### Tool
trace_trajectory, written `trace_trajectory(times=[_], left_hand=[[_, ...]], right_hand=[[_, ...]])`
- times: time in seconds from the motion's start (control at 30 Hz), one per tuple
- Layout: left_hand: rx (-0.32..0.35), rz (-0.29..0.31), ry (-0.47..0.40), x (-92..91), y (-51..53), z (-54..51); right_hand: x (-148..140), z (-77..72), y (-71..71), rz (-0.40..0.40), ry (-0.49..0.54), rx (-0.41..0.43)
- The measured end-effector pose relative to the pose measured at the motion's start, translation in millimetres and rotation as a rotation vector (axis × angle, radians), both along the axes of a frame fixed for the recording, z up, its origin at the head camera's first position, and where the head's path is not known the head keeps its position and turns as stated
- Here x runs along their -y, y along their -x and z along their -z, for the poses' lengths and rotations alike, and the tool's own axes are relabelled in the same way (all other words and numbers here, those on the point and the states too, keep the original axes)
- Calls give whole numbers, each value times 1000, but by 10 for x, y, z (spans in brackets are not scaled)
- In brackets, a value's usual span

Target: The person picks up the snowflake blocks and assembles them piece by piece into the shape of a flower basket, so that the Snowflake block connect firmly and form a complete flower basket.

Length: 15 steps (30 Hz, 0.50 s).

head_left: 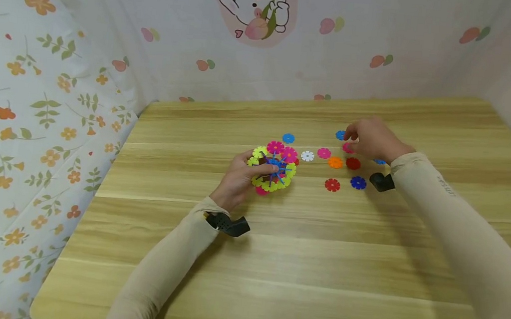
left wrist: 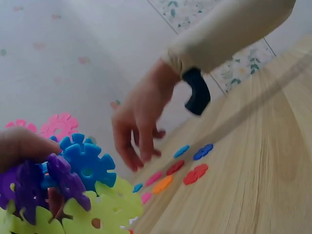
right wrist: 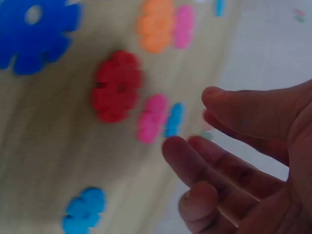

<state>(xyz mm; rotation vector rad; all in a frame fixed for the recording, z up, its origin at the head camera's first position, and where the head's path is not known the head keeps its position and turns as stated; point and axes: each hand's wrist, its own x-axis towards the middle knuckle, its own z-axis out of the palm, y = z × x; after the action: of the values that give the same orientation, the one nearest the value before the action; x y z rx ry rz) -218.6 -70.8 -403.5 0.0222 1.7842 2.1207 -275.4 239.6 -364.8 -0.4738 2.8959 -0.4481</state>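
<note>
My left hand [head_left: 238, 179] holds a round build of interlocking plastic snowflake discs [head_left: 289, 170], its thumb pressed on the blue middle. Yellow-green and pink discs form the rim; in the left wrist view purple discs [left wrist: 68, 183] and a blue disc [left wrist: 87, 163] show near the thumb. Fingers beneath the build are mostly hidden. Over the loose discs hovers my right hand [head_left: 374, 139], thumb and fingers apart with nothing between them in the right wrist view. Closest to its fingertips there are a pink disc [right wrist: 152, 118] and a light blue disc [right wrist: 174, 120].
Several loose discs lie flat on the wooden table [head_left: 301, 263]: a white disc [head_left: 307, 156], an orange disc [head_left: 335, 162], a dark red disc [head_left: 353, 163], a red disc [head_left: 332, 185] and a dark blue disc [head_left: 358, 182]. A printed curtain [head_left: 172, 13] hangs behind.
</note>
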Motion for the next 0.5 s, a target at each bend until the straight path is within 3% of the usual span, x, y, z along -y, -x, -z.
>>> trace_trajectory(times=[0.2,0.33,0.5], left_hand=[[36,60,-47,-50,-25,-16],[66,105,-124,-63,-35,-23],[66,113,-178,-79,-40,-25]], right_hand=[[1,235,76,33,-71,36],[-1,286,96,40,-87,16],[-31,307,149,47,-57,-13]])
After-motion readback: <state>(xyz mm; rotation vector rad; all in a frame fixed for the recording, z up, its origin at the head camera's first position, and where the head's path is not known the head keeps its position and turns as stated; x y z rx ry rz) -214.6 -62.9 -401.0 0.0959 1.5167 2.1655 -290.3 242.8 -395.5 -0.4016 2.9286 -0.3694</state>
